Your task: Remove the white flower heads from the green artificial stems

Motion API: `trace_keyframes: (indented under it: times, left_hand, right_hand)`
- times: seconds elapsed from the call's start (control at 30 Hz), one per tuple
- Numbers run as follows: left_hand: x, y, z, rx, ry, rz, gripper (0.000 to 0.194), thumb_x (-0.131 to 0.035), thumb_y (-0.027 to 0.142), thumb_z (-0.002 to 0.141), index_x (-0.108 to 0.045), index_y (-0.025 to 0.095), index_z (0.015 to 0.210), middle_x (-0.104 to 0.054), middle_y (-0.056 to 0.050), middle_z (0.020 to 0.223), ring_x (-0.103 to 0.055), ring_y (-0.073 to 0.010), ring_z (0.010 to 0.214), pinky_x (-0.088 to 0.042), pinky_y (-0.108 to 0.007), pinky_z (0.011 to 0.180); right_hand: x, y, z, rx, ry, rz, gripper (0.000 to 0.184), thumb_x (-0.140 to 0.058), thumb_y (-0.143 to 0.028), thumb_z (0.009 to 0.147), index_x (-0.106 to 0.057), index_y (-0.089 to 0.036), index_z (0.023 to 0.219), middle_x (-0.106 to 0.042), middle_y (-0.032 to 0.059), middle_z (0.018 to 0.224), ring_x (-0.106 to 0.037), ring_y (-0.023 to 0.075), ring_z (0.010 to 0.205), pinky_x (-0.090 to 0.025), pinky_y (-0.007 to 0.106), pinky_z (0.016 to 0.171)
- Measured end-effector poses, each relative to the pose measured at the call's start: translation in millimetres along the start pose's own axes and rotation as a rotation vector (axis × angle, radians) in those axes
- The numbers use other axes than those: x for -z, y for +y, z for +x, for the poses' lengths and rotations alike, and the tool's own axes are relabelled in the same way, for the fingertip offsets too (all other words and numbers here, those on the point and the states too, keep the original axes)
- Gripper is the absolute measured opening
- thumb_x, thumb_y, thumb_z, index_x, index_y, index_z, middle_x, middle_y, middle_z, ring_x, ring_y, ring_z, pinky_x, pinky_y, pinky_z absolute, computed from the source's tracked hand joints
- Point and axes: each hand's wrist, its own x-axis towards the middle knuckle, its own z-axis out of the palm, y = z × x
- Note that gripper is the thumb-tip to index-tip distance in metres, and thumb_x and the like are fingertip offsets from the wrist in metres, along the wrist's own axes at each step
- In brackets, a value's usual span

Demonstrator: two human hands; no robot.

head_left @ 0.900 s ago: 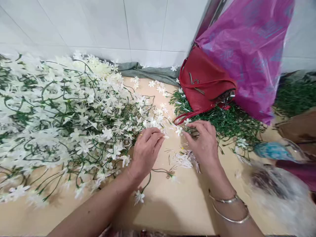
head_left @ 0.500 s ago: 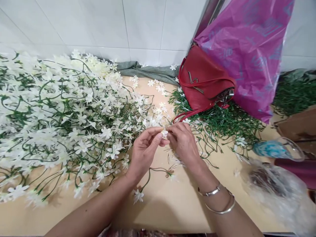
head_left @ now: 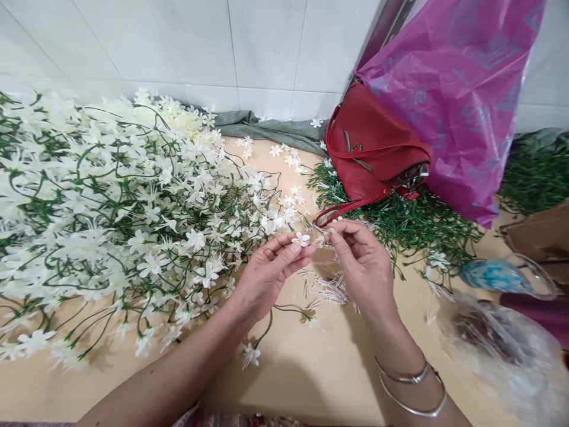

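A small white artificial flower [head_left: 301, 239] is pinched between the thumb and fingers of my left hand [head_left: 271, 270]. To its right, my right hand [head_left: 367, 267] has thumb and forefinger pressed together in a pinch; what lies between the tips is too small to make out. On the table under the hands lies a bunch of thin white stamen sticks [head_left: 331, 289]. One green stem with white flowers [head_left: 251, 354] rests just below my left hand. A large heap of white artificial flowers on green stems [head_left: 146, 201] spreads to the left.
A red handbag [head_left: 373, 142] and a purple plastic bag [head_left: 457, 107] stand at the back right, over a pile of green stems [head_left: 409, 228]. A blue-patterned clear container [head_left: 502, 274] and a clear plastic bag [head_left: 502, 350] lie at the right. Behind is a tiled wall [head_left: 267, 47].
My right hand has moved right, away from my left hand, and turned so its thumb shows. My left hand still holds the white flower, now more in view. The camera view has shifted slightly.
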Motion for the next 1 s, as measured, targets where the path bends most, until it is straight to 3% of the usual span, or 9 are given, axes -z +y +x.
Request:
trace_keyframes:
  times: [0.07, 0.2, 0.33, 0.57, 0.77, 0.93, 1.0]
  left_hand:
    - [-2.2, -0.6, -1.2, 0.006, -0.011, -0.001, 0.027, -0.095, 0.022, 0.071, -0.080, 0.017, 0.093, -0.084, -0.005, 0.091, -0.080, -0.0153, 0.087, -0.061, -0.025, 0.085]
    - [-4.2, -2.6, -2.1, -0.040, -0.046, 0.049, 0.028, -0.093, 0.029, 0.074, -0.082, 0.018, 0.098, -0.084, -0.005, 0.095, -0.079, -0.0144, 0.086, -0.062, -0.026, 0.085]
    - [-1.6, -5.3, -2.1, -0.094, -0.059, 0.151, 0.026, -0.090, 0.032, 0.079, -0.083, 0.021, 0.102, -0.083, -0.004, 0.095, -0.077, -0.0129, 0.085, -0.061, -0.028, 0.088]
    - [4.4, -10.2, -2.4, -0.204, -0.127, 0.374, 0.025, -0.078, 0.029, 0.091, -0.081, 0.027, 0.116, -0.082, -0.004, 0.115, -0.075, -0.0177, 0.101, -0.058, -0.035, 0.099]
    - [-0.3, -9.2, -7.4, -0.324, -0.149, 0.549, 0.027, -0.071, 0.026, 0.096, -0.076, 0.023, 0.123, -0.077, -0.007, 0.128, -0.069, -0.0223, 0.121, -0.052, -0.037, 0.110]
    - [-2.6, -6.5, -13.0, -0.361, -0.213, 0.673, 0.029, -0.066, 0.025, 0.099, -0.071, 0.021, 0.127, -0.075, -0.010, 0.131, -0.070, -0.0246, 0.122, -0.051, -0.039, 0.111]
    - [-2.8, -3.7, -15.3, -0.395, -0.217, 0.763, 0.027, -0.064, 0.023, 0.100, -0.071, 0.021, 0.126, -0.075, -0.011, 0.130, -0.072, -0.0247, 0.118, -0.053, -0.040, 0.109]
  right_hand:
    - [-2.4, -8.4, -3.0, 0.017, -0.013, 0.126, 0.006, -0.069, -0.022, 0.097, -0.072, -0.025, 0.099, -0.070, 0.0021, 0.098, -0.067, 0.0180, 0.090, -0.052, 0.034, 0.085]
    - [-7.1, -19.4, -9.6, 0.098, -0.037, 0.182, 0.015, -0.072, -0.012, 0.092, -0.074, -0.027, 0.096, -0.073, 0.0014, 0.097, -0.070, 0.0190, 0.096, -0.054, 0.036, 0.091]
    - [-9.5, -20.0, -12.1, 0.172, -0.061, -0.018, 0.017, -0.073, -0.010, 0.090, -0.076, -0.027, 0.094, -0.072, 0.0035, 0.105, -0.068, 0.0210, 0.104, -0.051, 0.041, 0.097]
    - [-12.5, -16.0, -14.0, 0.229, 0.006, -0.325, 0.011, -0.071, -0.015, 0.092, -0.075, -0.025, 0.091, -0.070, 0.0043, 0.106, -0.065, 0.0228, 0.104, -0.050, 0.044, 0.098]
    - [-15.9, -14.7, -17.9, 0.105, -0.029, -0.225, 0.010, -0.069, -0.017, 0.092, -0.073, -0.026, 0.088, -0.067, 0.0065, 0.110, -0.065, 0.0248, 0.110, -0.050, 0.046, 0.101]
    - [-13.7, -6.7, -13.3, -0.039, -0.015, -0.081, 0.003, -0.075, -0.024, 0.088, -0.073, -0.023, 0.086, -0.064, 0.0093, 0.119, -0.063, 0.0266, 0.116, -0.050, 0.046, 0.102]
    - [-11.9, -2.6, -10.9, -0.106, -0.017, 0.024, 0.014, -0.078, -0.025, 0.084, -0.071, -0.024, 0.095, -0.064, 0.0100, 0.127, -0.065, 0.0250, 0.111, -0.054, 0.042, 0.094]
